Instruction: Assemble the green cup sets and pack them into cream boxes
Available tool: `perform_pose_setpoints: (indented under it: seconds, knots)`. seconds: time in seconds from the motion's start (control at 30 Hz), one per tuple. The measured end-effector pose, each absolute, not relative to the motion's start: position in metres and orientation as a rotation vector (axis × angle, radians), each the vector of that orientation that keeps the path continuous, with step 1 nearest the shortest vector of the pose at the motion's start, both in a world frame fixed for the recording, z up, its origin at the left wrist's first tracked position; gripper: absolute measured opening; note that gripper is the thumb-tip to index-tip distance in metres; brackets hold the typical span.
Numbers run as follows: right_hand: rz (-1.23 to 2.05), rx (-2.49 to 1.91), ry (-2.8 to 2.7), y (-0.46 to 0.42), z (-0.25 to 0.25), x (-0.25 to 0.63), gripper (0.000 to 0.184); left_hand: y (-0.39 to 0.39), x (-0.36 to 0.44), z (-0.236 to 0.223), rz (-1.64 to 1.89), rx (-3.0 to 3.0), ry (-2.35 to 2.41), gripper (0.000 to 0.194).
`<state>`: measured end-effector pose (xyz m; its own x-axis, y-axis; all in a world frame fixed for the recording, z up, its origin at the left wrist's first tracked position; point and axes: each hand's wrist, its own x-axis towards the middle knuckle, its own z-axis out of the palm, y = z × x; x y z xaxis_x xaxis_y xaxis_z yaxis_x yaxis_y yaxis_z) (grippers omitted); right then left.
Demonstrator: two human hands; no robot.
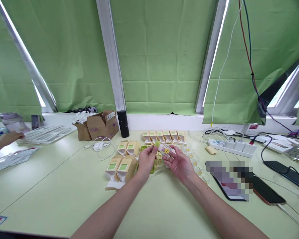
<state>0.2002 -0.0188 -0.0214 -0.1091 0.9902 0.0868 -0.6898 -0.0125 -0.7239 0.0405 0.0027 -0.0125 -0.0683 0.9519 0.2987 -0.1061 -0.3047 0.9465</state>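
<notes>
Head view shows our left hand [147, 160] pinching a green-and-white piece [159, 145] and our right hand [180, 162] holding a clear container [166, 150], their contact hard to make out. Beyond, our hands partly hide small yellowish pieces [157, 163]; open boxes [163, 136] stand farther back.

Small green-and-white piece [158, 145]: pinched up in the air, tilted, its green end uppermost.
Clear see-through plastic container with a round yellow centre [166, 151]: held aloft, tilted, right beside the piece; contact unclear.
</notes>
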Motion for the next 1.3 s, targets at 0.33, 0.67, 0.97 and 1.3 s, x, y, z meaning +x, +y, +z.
perform_pose_setpoints:
  seconds: [0.33,0.67,0.97,1.3]
  knots:
    - [1.525,-0.557,-0.779,-0.0215,-0.0184,0.1993,0.044,0.0021,0.0407,-0.0117,1.502,1.347,0.956,0.043]
    - [1.379,-0.698,-0.931,-0.0203,-0.0185,0.1991,0.057,0.0016,0.0426,-0.0118,1.456,1.383,0.959,0.050]
    - [1.284,-0.643,-1.081,-0.0163,-0.0184,0.2019,0.044,-0.0026,0.0406,-0.0075,1.444,1.358,0.865,0.047]
    - [1.196,-0.694,-1.189,-0.0156,-0.0210,0.1984,0.050,0.0019,0.0386,-0.0132,1.496,1.271,0.850,0.051]
